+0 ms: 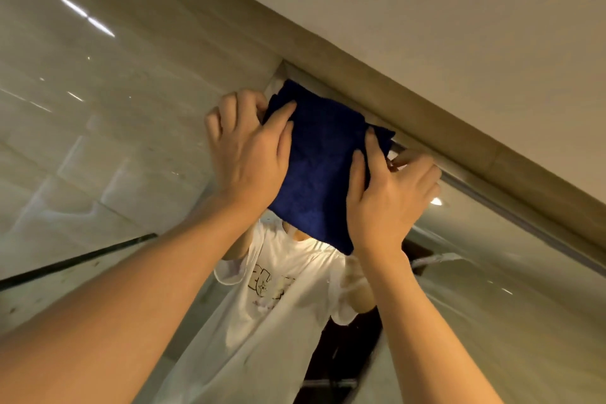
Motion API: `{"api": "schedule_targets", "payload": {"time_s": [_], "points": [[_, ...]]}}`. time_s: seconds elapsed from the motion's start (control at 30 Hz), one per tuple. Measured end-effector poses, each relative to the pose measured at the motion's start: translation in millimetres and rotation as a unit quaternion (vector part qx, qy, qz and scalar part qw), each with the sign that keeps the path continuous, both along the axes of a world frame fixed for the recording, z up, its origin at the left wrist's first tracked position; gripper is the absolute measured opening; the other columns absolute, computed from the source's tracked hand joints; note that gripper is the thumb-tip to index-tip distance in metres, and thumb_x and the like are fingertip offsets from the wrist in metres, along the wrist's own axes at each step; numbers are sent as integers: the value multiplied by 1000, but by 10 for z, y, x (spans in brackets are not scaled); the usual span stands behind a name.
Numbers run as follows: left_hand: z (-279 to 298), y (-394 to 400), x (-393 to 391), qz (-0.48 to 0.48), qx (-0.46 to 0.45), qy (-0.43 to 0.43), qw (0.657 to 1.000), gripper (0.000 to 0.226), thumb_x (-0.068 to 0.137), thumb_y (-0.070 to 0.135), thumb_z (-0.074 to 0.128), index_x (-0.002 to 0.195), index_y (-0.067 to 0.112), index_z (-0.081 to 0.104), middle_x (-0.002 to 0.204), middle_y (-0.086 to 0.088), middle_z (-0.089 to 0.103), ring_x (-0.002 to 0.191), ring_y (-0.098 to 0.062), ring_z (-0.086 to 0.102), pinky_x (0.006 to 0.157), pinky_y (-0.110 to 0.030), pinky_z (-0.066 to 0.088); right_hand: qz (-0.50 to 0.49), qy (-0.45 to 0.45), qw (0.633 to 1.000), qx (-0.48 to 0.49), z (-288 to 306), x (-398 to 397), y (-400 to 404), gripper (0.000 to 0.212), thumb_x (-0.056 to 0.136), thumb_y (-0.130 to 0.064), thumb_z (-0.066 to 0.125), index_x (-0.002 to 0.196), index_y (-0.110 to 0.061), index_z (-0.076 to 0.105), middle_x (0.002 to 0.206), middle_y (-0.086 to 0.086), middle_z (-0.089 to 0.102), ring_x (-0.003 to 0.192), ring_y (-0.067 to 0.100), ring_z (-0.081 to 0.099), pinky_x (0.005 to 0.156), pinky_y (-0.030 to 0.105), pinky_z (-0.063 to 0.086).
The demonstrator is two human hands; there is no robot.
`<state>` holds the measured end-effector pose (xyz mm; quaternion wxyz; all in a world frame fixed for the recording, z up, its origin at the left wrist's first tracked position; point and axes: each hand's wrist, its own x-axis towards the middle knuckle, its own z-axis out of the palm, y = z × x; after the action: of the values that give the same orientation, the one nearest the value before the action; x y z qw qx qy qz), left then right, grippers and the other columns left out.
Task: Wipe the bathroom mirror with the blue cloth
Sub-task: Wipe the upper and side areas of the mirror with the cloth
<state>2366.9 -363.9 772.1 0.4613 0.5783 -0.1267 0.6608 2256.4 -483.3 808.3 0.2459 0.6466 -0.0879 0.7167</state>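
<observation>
A folded dark blue cloth (321, 167) lies flat against the top left corner of the bathroom mirror (492, 305). My left hand (249, 151) holds its left edge, with thumb and forefinger laid over the cloth and the other fingers curled beside it. At the cloth's right edge, my right hand (390, 197) has the same hold, its outer fingers curled near the mirror's top frame. Both arms reach up. The cloth covers part of my reflection in the glass.
A beige ledge (410, 115) runs diagonally just above the mirror's top edge, with the ceiling (426, 10) over it. Glossy beige wall tiles (98, 108) lie left of the mirror. A dark strip (75, 261) crosses the tiles at lower left.
</observation>
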Motion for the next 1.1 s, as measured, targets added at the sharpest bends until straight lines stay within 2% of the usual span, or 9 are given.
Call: {"api": "schedule_targets", "payload": {"time_s": [0.13, 0.23, 0.33, 0.47, 0.63, 0.8, 0.9, 1.03, 1.1], "points": [[109, 252, -171, 66, 120, 39, 990, 15, 87, 22, 67, 100, 20, 73, 91, -8, 59, 90, -29, 47, 75, -38, 25, -135, 142, 978, 63, 132, -237, 291, 42, 102, -33, 44, 144, -32, 46, 78, 7, 60, 67, 27, 49, 59, 32, 34], [292, 307, -450, 9, 189, 166, 968, 16, 90, 8, 60, 78, 15, 52, 76, -5, 50, 74, -27, 50, 63, -35, 29, -141, 222, 951, 165, 257, -348, 542, 45, 101, -25, 42, 145, -33, 39, 99, 8, 63, 86, 32, 58, 61, 31, 32], [329, 250, -545, -69, 175, 185, 965, 12, 94, 11, 52, 83, 15, 49, 85, -12, 59, 87, -36, 61, 61, -36, 28, -41, 269, 920, 282, 389, -357, 683, 39, 91, -21, 50, 130, -19, 53, 109, 6, 67, 104, 33, 61, 73, 29, 39], [188, 146, -502, -92, 138, 128, 978, 43, 99, 43, 44, 123, 7, 52, 105, -17, 64, 91, -39, 64, 62, -36, 31, 114, 290, 860, 405, 535, -277, 655, 53, 81, -9, 49, 133, -14, 49, 61, 0, 72, 72, 22, 72, 83, 43, 57], [200, 24, -458, -148, 84, 132, 976, 58, 93, 54, 55, 126, 8, 43, 105, -14, 62, 87, -38, 64, 59, -36, 34, 228, 229, 834, 446, 455, -346, 622, 51, 93, -4, 40, 142, -15, 46, 51, 4, 57, 26, 3, 42, 40, 18, 36], [183, -60, -423, -172, 46, 145, 973, 61, 92, 52, 58, 133, 9, 40, 111, -13, 61, 89, -34, 64, 62, -37, 42, 433, 121, 706, 548, 419, -102, 808, 35, 95, -6, 36, 129, -7, 45, 91, 15, 66, 70, 22, 68, 58, 31, 60], [168, -36, -394, -205, 13, 111, 972, 59, 90, 52, 62, 128, 11, 44, 100, -9, 65, 81, -30, 65, 59, -34, 38, 384, 58, 810, 439, 177, 55, 724, 35, 90, -14, 40, 124, -17, 43, 105, 14, 65, 94, 29, 64, 83, 46, 56], [78, -21, -365, -219, -1, 42, 975, 35, 89, 42, 66, 104, 14, 53, 82, -1, 59, 62, -20, 56, 48, -28, 33, 206, 42, 969, 133, -217, 110, 477, 41, 93, -9, 55, 133, -8, 46, 111, 11, 59, 91, 21, 59, 75, 31, 50], [28, -30, -303, -177, 24, 13, 984, 26, 90, 39, 66, 91, 14, 58, 81, -3, 58, 57, -16, 48, 43, -22, 22, 105, 11, 994, 4, -271, 173, 269, 27, 88, -7, 62, 115, -2, 61, 103, 15, 61, 90, 28, 56, 76, 34, 46]]}}
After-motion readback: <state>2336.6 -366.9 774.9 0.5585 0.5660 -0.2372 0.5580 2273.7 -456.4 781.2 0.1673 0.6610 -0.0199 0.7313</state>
